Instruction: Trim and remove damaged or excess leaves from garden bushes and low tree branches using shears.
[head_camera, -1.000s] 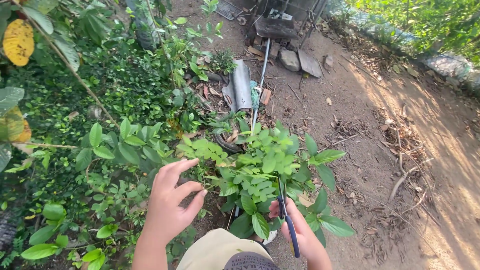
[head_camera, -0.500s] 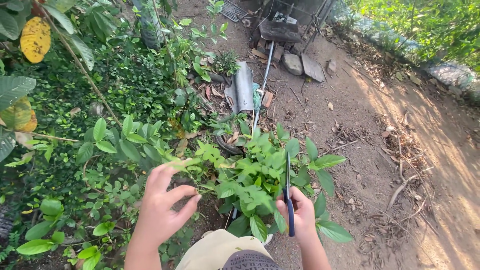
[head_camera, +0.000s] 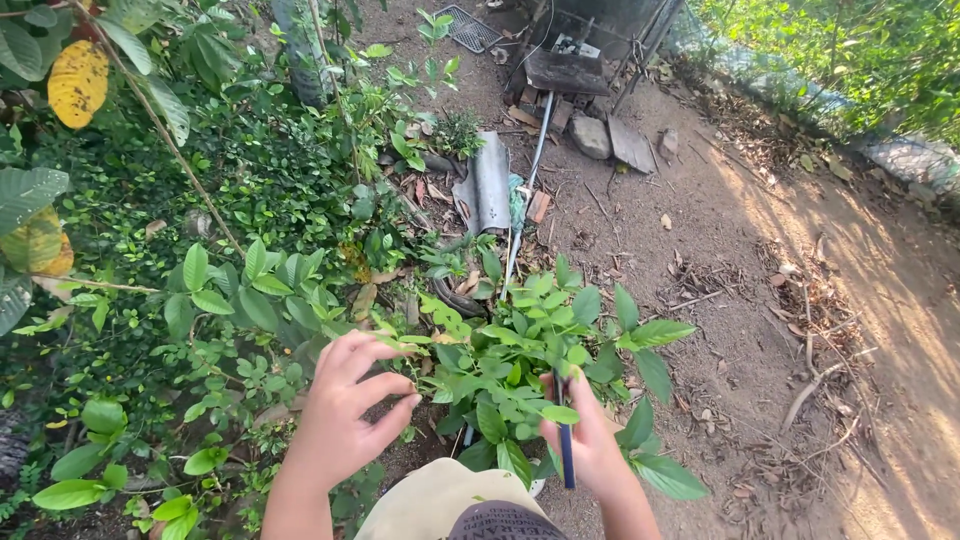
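A small leafy green plant (head_camera: 520, 350) grows low in front of me. My left hand (head_camera: 345, 410) pinches one of its thin leafy stems at the plant's left side. My right hand (head_camera: 590, 445) grips dark-handled scissors (head_camera: 566, 445), whose blades point up into the leaves and are mostly hidden by them. My knee in beige cloth (head_camera: 440, 500) shows at the bottom edge.
Dense green shrubs (head_camera: 200, 200) fill the left side. Bare dirt ground (head_camera: 720, 250) with dry twigs and leaves lies to the right. A grey curved tile (head_camera: 485, 185), a long pipe (head_camera: 525, 190), stones (head_camera: 592, 135) and a metal frame (head_camera: 570, 55) lie further ahead.
My right hand has lowered the scissors so the blades sink deeper into the leaves. My left hand has kept its hold on the stem, shifting slightly right.
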